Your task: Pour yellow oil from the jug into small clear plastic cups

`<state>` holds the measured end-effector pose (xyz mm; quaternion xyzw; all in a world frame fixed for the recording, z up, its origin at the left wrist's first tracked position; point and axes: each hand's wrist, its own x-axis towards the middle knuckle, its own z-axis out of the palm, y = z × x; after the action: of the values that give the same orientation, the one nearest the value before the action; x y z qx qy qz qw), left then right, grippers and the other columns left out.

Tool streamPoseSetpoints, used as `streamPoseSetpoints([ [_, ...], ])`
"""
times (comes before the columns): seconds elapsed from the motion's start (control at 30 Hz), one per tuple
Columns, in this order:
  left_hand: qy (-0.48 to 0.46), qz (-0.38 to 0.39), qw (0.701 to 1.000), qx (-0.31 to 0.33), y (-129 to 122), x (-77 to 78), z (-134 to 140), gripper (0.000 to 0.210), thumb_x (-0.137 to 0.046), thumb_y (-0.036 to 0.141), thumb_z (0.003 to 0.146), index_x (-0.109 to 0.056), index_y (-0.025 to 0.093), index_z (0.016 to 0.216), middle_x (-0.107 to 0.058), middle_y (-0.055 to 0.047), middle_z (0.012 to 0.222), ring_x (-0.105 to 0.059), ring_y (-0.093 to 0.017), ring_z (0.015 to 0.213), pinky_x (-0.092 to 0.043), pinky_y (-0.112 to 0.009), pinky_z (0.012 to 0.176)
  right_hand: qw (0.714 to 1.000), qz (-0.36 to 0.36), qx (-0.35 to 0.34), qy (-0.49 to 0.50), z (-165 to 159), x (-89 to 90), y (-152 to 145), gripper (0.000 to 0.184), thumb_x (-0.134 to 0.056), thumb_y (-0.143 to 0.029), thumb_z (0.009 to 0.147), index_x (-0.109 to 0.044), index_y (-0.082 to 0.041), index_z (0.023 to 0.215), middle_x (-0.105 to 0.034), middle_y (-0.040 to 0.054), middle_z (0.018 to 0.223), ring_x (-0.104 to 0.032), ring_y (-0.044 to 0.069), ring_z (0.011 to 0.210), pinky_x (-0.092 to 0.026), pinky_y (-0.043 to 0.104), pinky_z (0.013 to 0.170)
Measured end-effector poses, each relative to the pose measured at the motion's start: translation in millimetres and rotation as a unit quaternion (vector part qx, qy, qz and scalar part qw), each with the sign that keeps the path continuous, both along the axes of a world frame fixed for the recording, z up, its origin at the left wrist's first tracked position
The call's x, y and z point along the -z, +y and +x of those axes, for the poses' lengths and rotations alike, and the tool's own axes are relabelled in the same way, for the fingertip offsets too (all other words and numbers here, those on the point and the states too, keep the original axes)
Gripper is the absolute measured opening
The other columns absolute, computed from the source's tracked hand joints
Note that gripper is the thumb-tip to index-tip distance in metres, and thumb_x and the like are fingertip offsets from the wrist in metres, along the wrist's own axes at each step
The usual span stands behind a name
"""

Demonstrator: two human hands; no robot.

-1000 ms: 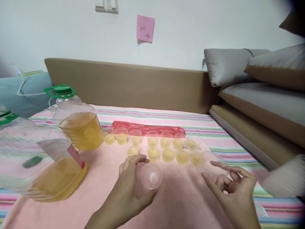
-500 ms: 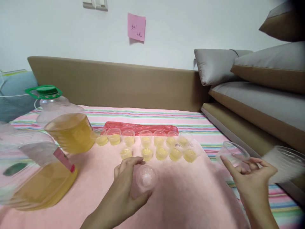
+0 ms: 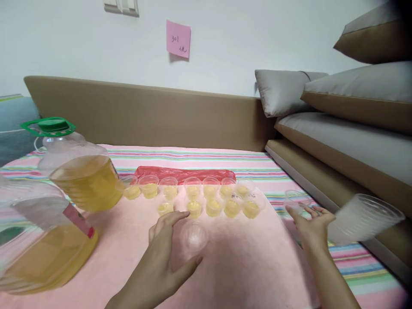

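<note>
- The left hand (image 3: 167,253) curls around an empty clear cup (image 3: 193,237). Thumb below, fingers on top. The cup lies tipped on its side on the pink cloth (image 3: 244,266).
- The right hand (image 3: 310,225) is out to the right with fingers spread. Its fingertips touch a second clear cup (image 3: 296,199), which sits by the edge of the cloth.
- Just right of that hand is a stack of clear cups (image 3: 363,219), lying tilted and blurry.
- On the left is a big oil jug (image 3: 41,240), close and blurry, with yellow oil low inside it.
- Behind it stands another jug (image 3: 80,171) with a green cap (image 3: 48,126). It is about half full.
- Past the left hand are 2 rows of little cups with yellow oil (image 3: 206,197). The near row has 5. The far row starts right by the second jug.
- Behind the rows lies a red bag (image 3: 183,174), flat on a striped sheet (image 3: 199,156).
- Next comes a brown board (image 3: 144,113), with cushions (image 3: 347,111) piled to the right.
- On the wall is a pink note (image 3: 178,38).
</note>
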<state>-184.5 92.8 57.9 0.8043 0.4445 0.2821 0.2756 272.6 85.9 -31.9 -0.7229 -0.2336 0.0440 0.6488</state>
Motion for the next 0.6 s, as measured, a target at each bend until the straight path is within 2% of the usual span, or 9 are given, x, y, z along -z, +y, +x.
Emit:
streamPoseSetpoints([
  [0.07, -0.034, 0.013, 0.999, -0.014, -2, -5.4, 3, 0.060, -0.062, 0.052, 0.101, -0.027, 0.051, 0.149, -0.041, -0.002, 0.158, -0.036, -0.033, 0.152, -0.033, -0.071, 0.125, 1.000, -0.002, -0.002, 0.020, 1, 3.5, -1, 0.097, -0.097, -0.058, 0.047, -0.029, -0.032, 0.110, -0.065, 0.0119, 0.128, -0.059, 0.020, 0.068, -0.051, 0.038, 0.060],
  [0.17, -0.106, 0.034, 0.991, -0.073, -4, -9.9, 7, 0.044, -0.057, 0.048, 0.105, -0.038, 0.045, 0.145, -0.050, -0.002, 0.152, -0.045, -0.027, 0.147, -0.036, -0.061, 0.124, 0.999, 0.007, 0.008, 0.033, 3, 7.8, -4, 0.094, -0.096, -0.059, 0.048, -0.028, -0.033, 0.108, -0.065, 0.0108, 0.128, -0.065, 0.026, 0.089, -0.056, 0.044, 0.075],
  [0.23, -0.135, 0.054, 0.983, -0.111, -1, -8.2, 5, 0.033, -0.056, 0.045, 0.107, -0.046, 0.040, 0.138, -0.060, -0.001, 0.141, -0.056, -0.024, 0.137, -0.041, -0.053, 0.119, 0.999, 0.016, 0.011, 0.037, 6, 11.1, -4, 0.096, -0.095, -0.059, 0.044, -0.027, -0.032, 0.107, -0.065, 0.0106, 0.127, -0.066, 0.030, 0.102, -0.056, 0.050, 0.089],
  [0.3, -0.147, 0.091, 0.976, -0.131, 5, -2.9, 0, 0.028, -0.059, 0.043, 0.106, -0.050, 0.036, 0.132, -0.069, 0.000, 0.125, -0.065, -0.023, 0.124, -0.046, -0.048, 0.110, 0.999, 0.018, 0.010, 0.041, 9, 14.8, -3, 0.098, -0.095, -0.059, 0.041, -0.026, -0.032, 0.107, -0.065, 0.0106, 0.126, -0.066, 0.033, 0.108, -0.054, 0.054, 0.095],
  [0.43, -0.167, 0.128, 0.966, -0.148, 17, 7.8, -12, 0.026, -0.067, 0.043, 0.103, -0.056, 0.033, 0.124, -0.074, 0.003, 0.102, -0.071, -0.020, 0.104, -0.052, -0.040, 0.098, 0.999, -0.001, 0.016, 0.041, 12, 21.3, -1, 0.099, -0.093, -0.063, 0.039, -0.026, -0.033, 0.106, -0.064, 0.0115, 0.128, -0.067, 0.038, 0.108, -0.059, 0.055, 0.084],
  [0.6, -0.182, 0.138, 0.963, -0.146, 18, 8.2, -14, 0.027, -0.072, 0.044, 0.100, -0.058, 0.033, 0.120, -0.077, 0.006, 0.093, -0.074, -0.017, 0.095, -0.056, -0.032, 0.090, 0.998, -0.036, 0.024, 0.038, 15, 25.6, -4, 0.097, -0.093, -0.065, 0.043, -0.028, -0.033, 0.108, -0.062, 0.0140, 0.132, -0.068, 0.040, 0.106, -0.061, 0.052, 0.074],
])
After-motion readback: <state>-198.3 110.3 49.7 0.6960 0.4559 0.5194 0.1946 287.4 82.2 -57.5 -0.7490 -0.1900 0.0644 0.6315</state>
